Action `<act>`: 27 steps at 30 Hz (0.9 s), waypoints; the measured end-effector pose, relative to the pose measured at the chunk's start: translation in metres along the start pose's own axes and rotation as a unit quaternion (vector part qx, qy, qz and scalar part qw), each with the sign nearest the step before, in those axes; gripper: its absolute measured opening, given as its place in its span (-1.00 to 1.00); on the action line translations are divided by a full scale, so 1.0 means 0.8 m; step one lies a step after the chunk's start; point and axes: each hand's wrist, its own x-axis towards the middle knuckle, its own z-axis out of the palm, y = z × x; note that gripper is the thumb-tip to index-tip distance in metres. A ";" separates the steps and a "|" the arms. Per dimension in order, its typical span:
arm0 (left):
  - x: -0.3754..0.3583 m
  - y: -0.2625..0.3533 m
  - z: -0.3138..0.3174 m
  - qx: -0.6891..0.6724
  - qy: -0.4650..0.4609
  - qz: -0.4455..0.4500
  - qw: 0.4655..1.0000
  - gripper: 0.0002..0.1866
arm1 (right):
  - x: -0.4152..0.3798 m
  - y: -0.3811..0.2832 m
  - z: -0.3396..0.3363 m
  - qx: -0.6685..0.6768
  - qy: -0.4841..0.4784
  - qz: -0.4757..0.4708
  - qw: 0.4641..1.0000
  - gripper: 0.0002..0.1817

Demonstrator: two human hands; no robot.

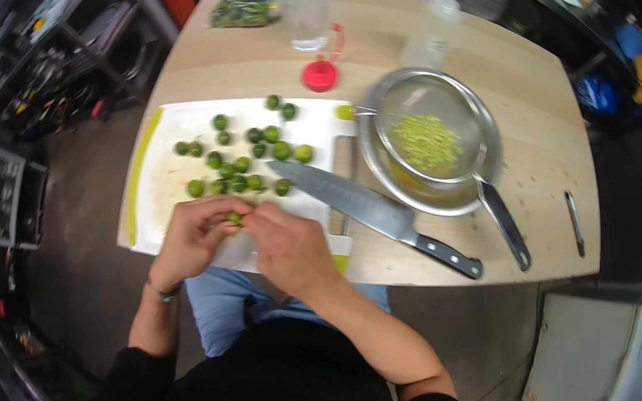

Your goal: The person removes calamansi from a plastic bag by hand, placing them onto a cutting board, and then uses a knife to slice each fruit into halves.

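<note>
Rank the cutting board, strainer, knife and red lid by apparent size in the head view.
1. cutting board
2. strainer
3. knife, though its length rivals the strainer's, handle included, so that ranking is unsure
4. red lid

Cutting board (161, 175) left strip bare, passable. Scattered green fruits (248, 159) crowd board middle. Knife (370, 208) lies diagonally across right edge, blocking. Strainer bowl (431, 138) fills table (547, 152) centre-right; far right corner free.
</note>
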 end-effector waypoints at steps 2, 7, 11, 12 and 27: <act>0.002 0.004 -0.002 -0.014 -0.038 -0.018 0.999 -0.67 | -0.005 0.000 -0.008 -0.004 0.000 -0.003 1.000 -0.80; 0.014 0.013 0.004 -0.123 -0.103 0.014 0.987 -0.79 | -0.020 -0.015 -0.042 0.044 0.057 -0.019 0.997 -0.84; 0.023 0.038 0.023 -0.073 -0.033 0.024 0.997 -0.75 | -0.061 -0.029 -0.113 0.031 -0.047 0.046 0.997 -0.95; 0.022 0.038 0.024 -0.059 -0.001 0.017 0.998 -0.75 | -0.082 -0.021 -0.138 0.041 -0.065 0.045 0.996 -0.93; -0.037 0.009 -0.031 0.293 0.283 0.096 0.908 -0.82 | -0.360 0.423 -0.248 -0.366 0.169 0.348 0.846 -0.69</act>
